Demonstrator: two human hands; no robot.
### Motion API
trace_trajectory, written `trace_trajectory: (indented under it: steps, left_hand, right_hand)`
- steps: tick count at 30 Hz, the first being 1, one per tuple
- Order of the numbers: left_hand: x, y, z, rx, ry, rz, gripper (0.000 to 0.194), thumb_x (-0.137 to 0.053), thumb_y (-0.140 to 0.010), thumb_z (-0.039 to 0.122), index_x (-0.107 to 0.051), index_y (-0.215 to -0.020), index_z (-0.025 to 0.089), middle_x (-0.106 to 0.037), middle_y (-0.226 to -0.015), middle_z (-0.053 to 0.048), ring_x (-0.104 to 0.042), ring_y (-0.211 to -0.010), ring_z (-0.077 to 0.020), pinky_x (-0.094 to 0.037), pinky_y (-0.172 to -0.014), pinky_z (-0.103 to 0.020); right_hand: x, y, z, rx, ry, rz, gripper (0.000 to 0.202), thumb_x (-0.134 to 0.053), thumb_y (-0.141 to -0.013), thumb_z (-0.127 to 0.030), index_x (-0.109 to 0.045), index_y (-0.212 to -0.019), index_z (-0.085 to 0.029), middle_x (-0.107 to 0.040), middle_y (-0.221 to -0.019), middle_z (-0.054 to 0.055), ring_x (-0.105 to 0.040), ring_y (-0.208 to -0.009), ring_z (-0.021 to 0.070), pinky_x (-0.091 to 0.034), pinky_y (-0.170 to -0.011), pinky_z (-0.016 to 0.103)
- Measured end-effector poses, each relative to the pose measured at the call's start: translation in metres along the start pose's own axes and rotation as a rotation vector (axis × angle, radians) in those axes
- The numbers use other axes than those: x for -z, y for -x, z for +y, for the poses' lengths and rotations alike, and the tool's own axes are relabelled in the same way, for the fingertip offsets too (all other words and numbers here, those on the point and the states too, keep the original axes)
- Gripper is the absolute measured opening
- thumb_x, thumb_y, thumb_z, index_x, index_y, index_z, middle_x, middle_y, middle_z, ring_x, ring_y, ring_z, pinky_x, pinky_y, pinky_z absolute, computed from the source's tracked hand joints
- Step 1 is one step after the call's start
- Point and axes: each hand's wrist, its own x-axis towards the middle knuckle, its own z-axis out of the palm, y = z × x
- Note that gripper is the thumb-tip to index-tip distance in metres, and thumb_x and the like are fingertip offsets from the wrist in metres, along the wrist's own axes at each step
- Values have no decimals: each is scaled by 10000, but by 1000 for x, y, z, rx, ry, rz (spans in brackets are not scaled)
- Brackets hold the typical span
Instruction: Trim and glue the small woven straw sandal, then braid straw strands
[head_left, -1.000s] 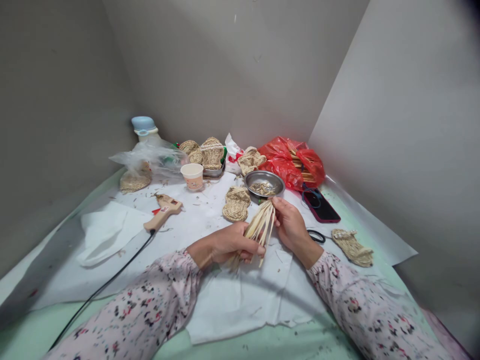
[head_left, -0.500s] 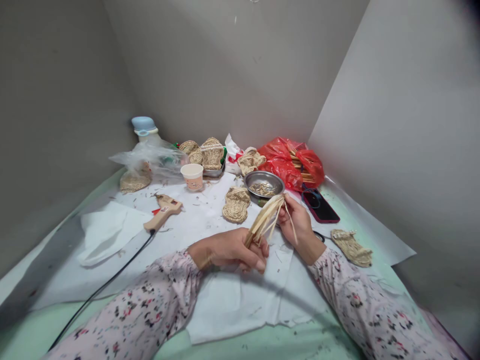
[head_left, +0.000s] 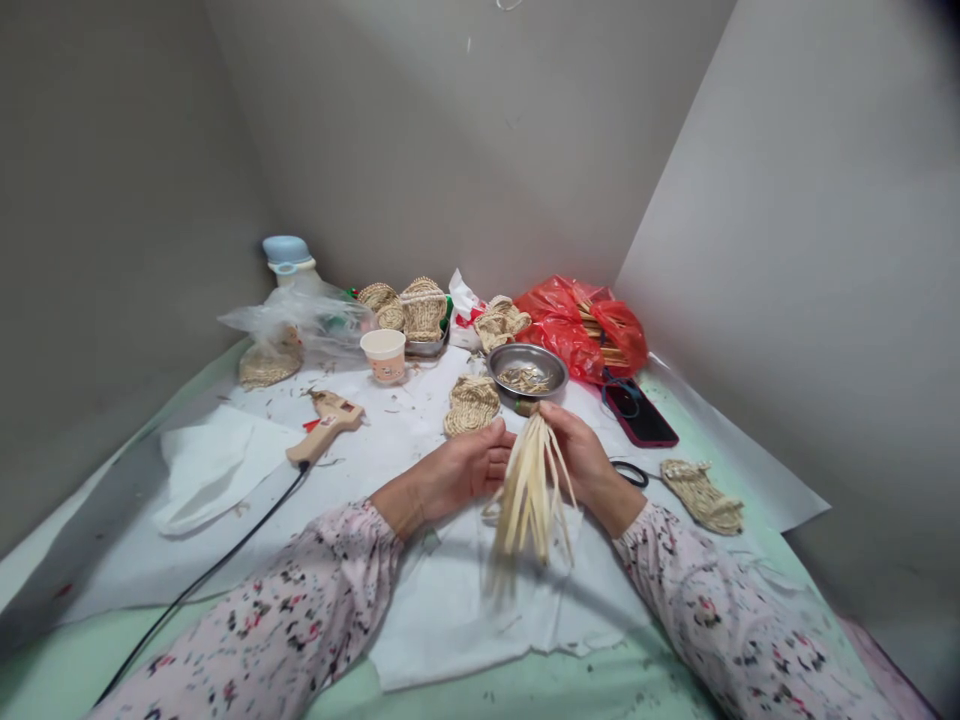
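Note:
A bundle of pale straw strips [head_left: 534,495] hangs downward in front of me, its lower ends fanned out and slightly blurred. My right hand [head_left: 576,452] pinches the bundle at its top end. To the left of the strips is my left hand [head_left: 469,468], fingers stretched out, with its fingertips close to the bundle; whether they touch it I cannot tell. Just beyond my left hand lies a woven straw piece [head_left: 472,402], partly covered by that hand. A metal bowl [head_left: 528,355] holding short straw bits stands behind my right hand.
A glue gun [head_left: 326,428] with a black cable lies at left, near a paper cup [head_left: 384,355]. At the back right is a red plastic bag [head_left: 559,325] of straw. A phone [head_left: 641,412], dark-handled scissors [head_left: 630,473] and another woven piece [head_left: 703,495] lie at right.
The straw bundle has swung from lying across toward my left hand to hanging down from my right hand. My left hand has let go of its ends and opened; my right hand has lowered slightly.

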Motion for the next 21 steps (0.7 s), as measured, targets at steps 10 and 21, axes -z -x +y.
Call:
trace_trajectory:
  steps: [10,21]
  left_hand:
    - [-4,-2,0,-111,-95,229,281,-793,-708,252,-654,-917,126,-677,-696,-26,-654,-584,-145,-521,-568,-238]
    - [-1,-5,-2,-145,-96,141,176,-718,-790,260,-629,-832,115,-661,-671,-37,-607,-537,-110,-492,-529,-206]
  right_hand:
    - [-6,8,5,-53,275,-165,280,-735,-760,-427,-638,-882,-195,-661,-731,-10,-611,-581,141,-486,-564,267]
    - [-3,7,6,-84,212,-226,171,-696,-740,-266,-676,-884,-176,-690,-699,12,-622,-542,163,-515,-566,303]
